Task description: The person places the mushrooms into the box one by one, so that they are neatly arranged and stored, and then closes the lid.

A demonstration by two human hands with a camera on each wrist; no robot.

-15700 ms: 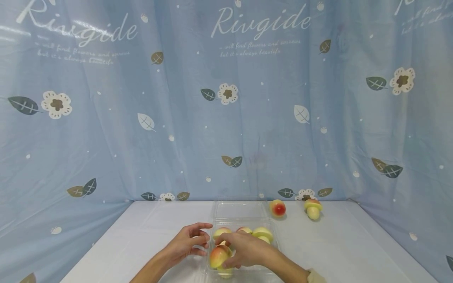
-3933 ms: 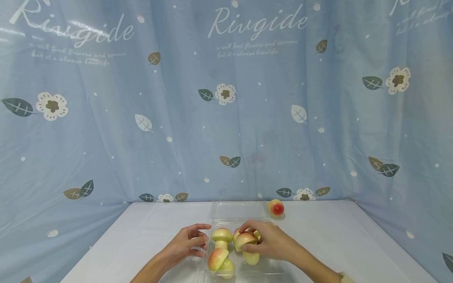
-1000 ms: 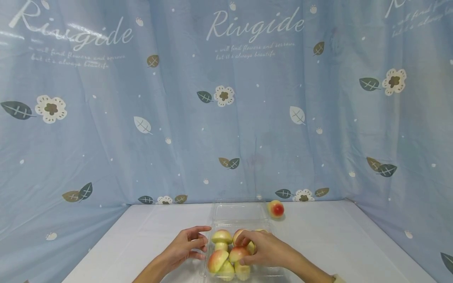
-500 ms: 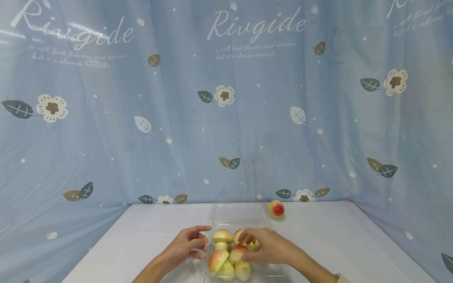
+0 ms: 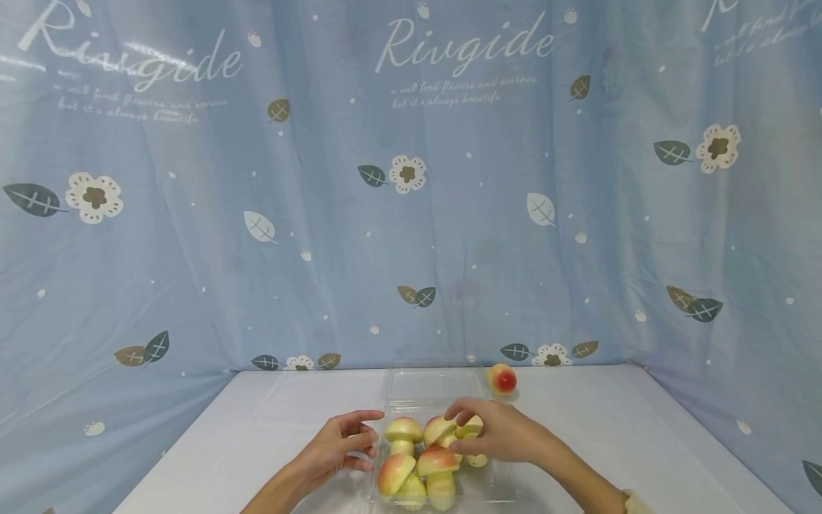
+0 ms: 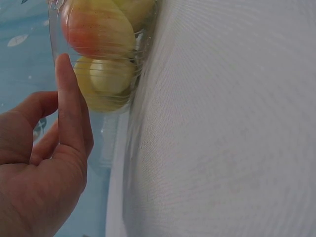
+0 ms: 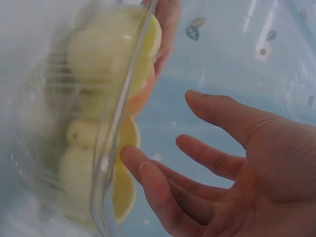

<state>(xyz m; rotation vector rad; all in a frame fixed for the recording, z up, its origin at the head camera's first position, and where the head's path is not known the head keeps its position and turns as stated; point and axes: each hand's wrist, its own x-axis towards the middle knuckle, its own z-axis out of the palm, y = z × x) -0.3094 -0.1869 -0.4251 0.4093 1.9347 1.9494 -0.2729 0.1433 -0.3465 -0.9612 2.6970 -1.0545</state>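
Observation:
A clear plastic box (image 5: 484, 491) holds several mushrooms with yellow-and-red caps and pale stems. The front-middle mushroom (image 5: 439, 460) stands beside the tilted front-left mushroom (image 5: 394, 472); behind them are a back-left mushroom (image 5: 403, 428) and a back-middle mushroom (image 5: 437, 430). My right hand (image 5: 504, 432) hovers over the box's right side with fingers apart, holding nothing, and partly covers the back-right mushroom (image 5: 475, 460). My left hand (image 5: 340, 446) is at the box's left wall, fingers loosely spread. In the left wrist view its fingertip (image 6: 63, 61) meets or nearly meets the rim.
The box's clear lid (image 5: 437, 383) lies folded back behind it. One more mushroom (image 5: 503, 380) lies on the white table (image 5: 591, 435) right of the lid, its red cap top facing forward. A patterned blue curtain (image 5: 321, 214) encloses the back and sides.
The mushroom at the table's far right has gone from there. My right hand has set a mushroom in the box's front middle, let go and drawn up to the right. My left hand stays put.

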